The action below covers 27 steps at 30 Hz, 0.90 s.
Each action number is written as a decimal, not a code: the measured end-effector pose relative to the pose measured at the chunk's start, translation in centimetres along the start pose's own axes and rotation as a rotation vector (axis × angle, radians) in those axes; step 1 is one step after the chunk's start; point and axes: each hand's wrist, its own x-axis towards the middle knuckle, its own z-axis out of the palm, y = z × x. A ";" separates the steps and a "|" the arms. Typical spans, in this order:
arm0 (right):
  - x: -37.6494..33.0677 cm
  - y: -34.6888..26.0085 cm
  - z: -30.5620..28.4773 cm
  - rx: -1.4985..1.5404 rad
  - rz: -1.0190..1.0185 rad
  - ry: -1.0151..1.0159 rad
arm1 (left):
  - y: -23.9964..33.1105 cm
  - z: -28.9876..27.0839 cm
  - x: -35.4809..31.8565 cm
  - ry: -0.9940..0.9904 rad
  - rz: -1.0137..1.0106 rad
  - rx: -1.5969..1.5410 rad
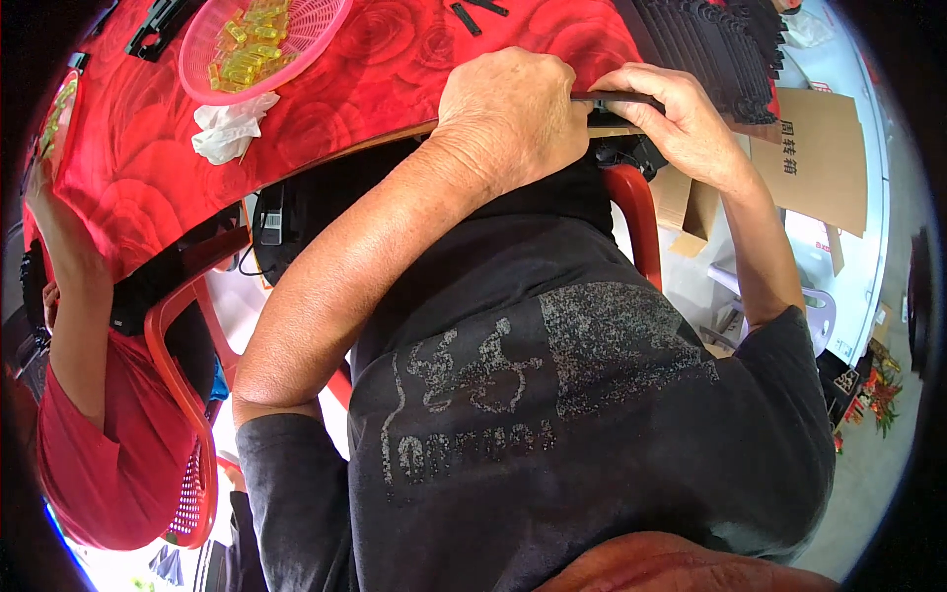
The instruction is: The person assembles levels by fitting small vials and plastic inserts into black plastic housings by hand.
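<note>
A thin black strip bridges my two hands just over the table's near edge. My left hand is closed in a fist round its left end, back of the hand up, hiding that part. My right hand pinches the other end between thumb and fingers. Beyond my right hand, many similar-looking long black pieces lie stacked side by side on the table. Two short black pieces rest on the red cloth ahead of my left hand.
A pink basket of yellow translucent pieces and a crumpled white tissue are on the red tablecloth. At the left sits a person in a red shirt. An open cardboard box stands at the right, near a red chair.
</note>
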 end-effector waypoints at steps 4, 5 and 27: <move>-0.5 0.4 0.0 0.114 0.012 0.000 | 0.0 0.6 0.0 -0.014 0.044 -0.090; -0.6 0.4 -0.2 0.114 0.013 0.001 | 0.1 0.7 0.0 -0.016 0.055 -0.120; -1.3 3.1 1.0 1.257 0.166 0.895 | 5.9 3.5 0.7 0.013 0.010 -0.909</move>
